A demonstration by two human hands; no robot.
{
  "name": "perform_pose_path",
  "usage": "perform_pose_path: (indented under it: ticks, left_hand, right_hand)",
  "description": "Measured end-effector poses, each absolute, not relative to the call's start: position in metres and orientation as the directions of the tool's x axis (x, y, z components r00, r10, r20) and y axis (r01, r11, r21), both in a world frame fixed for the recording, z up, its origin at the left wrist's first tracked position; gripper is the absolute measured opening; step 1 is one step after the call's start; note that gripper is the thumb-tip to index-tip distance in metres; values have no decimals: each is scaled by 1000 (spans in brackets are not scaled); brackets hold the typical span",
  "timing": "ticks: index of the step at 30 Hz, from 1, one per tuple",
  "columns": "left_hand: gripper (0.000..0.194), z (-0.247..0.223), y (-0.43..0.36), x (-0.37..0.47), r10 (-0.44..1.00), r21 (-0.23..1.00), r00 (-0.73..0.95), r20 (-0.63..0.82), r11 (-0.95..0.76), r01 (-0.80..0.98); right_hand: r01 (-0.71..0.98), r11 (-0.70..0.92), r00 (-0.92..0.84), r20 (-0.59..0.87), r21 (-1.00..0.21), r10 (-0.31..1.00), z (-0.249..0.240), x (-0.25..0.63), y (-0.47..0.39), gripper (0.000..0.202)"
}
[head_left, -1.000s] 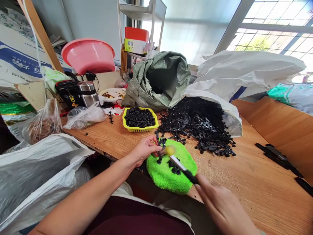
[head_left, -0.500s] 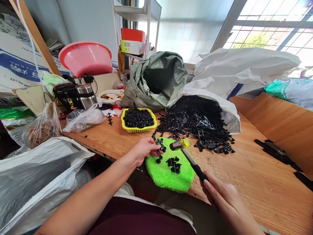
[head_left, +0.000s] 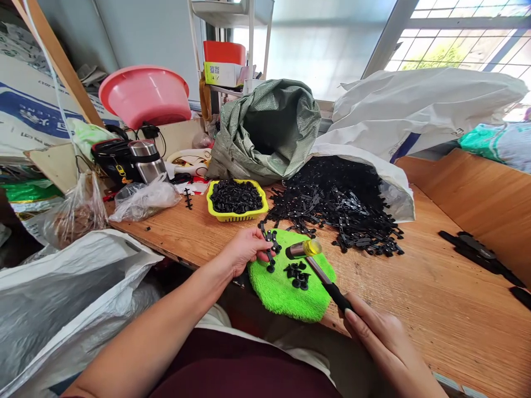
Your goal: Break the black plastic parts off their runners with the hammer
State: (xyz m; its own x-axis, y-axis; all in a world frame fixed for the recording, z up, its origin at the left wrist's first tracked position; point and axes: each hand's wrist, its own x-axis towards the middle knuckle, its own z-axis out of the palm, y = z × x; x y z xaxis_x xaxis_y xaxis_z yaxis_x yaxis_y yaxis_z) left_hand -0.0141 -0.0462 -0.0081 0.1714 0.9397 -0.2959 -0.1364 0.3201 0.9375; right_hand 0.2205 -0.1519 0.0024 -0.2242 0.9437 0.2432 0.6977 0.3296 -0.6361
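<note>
The left hand (head_left: pixel 249 250) covers part of the black strip (head_left: pixel 275 246) in its grip. The right hand (head_left: pixel 373 326) conceals the handle end of the mallet (head_left: pixel 318 271); the right forearm (head_left: pixel 418 377) is cut off at the lower edge. The dark interior of the grey-green sack (head_left: pixel 238 149) cannot be read. Black pieces (head_left: pixel 236 197) obscure the bottom of the yellow basket (head_left: pixel 238 216).

Left hand (head_left: pixel 246 250) pinches while right hand (head_left: pixel 375 327) grips.
</note>
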Motion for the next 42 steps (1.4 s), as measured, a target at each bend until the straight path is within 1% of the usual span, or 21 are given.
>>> perform_pose_path:
  ticks: [4, 12, 14, 16, 19, 22, 23, 24, 28, 30, 33, 35, 37, 39, 42]
  left_hand:
    - [21, -8, -47, -14, 942, 943, 179, -285, 309, -125]
    - [23, -11, -47, -15, 943, 946, 192, -273, 300, -125]
    - [22, -11, -48, -15, 944, 949, 201, -261, 289, -127]
    - [21, -10, -48, -15, 947, 951, 208, -246, 277, -140]
    - [22, -8, -49, -14, 950, 948, 212, -231, 269, -170]
    - [25, -8, -49, -13, 961, 952, 196, -196, 235, -198]
    - [26, -9, -49, -13, 964, 953, 192, -182, 221, -206]
    - [27, -10, -48, -13, 967, 954, 191, -168, 208, -216]
    - [28, -17, -46, -14, 966, 945, 226, -129, 189, -266]
    - [27, -19, -45, -14, 968, 943, 223, -117, 179, -280]
    - [27, -20, -45, -15, 971, 943, 206, -121, 177, -282]
    - [27, -19, -45, -15, 967, 940, 220, -125, 186, -284]
    - [28, -19, -46, -14, 966, 940, 230, -119, 184, -287]
    - [28, -20, -45, -14, 970, 944, 217, -110, 171, -283]
    - [28, -20, -45, -12, 977, 949, 183, -108, 157, -273]
  right_hand:
    - [728, 375, -270, 262, -575, 926, 3, 220, -153, 35]
    - [731, 395, -369, 165, -556, 915, -2, 223, -146, 33]
    - [736, 399, -368, 171, -547, 914, 0, 222, -145, 32]
    - [743, 421, -365, 213, -520, 906, 1, 221, -145, 33]
    - [778, 468, -376, 287, -418, 881, 2, 219, -143, 34]
    - [838, 476, -418, 248, -265, 874, 4, 217, -142, 37]
    - [846, 476, -428, 226, -240, 875, 6, 216, -142, 39]
    - [846, 476, -433, 213, -240, 876, 8, 216, -142, 39]
    - [825, 447, -398, 206, -345, 894, 14, 215, -141, 37]
    - [830, 442, -393, 205, -340, 896, 15, 214, -139, 41]
    - [816, 481, -441, 193, -321, 876, 15, 215, -137, 45]
    - [805, 484, -441, 200, -343, 875, 15, 215, -137, 43]
    - [818, 452, -405, 202, -355, 892, 14, 216, -137, 40]
    - [840, 426, -383, 190, -335, 904, 12, 215, -136, 38]
    - [838, 441, -402, 183, -321, 897, 9, 216, -134, 36]
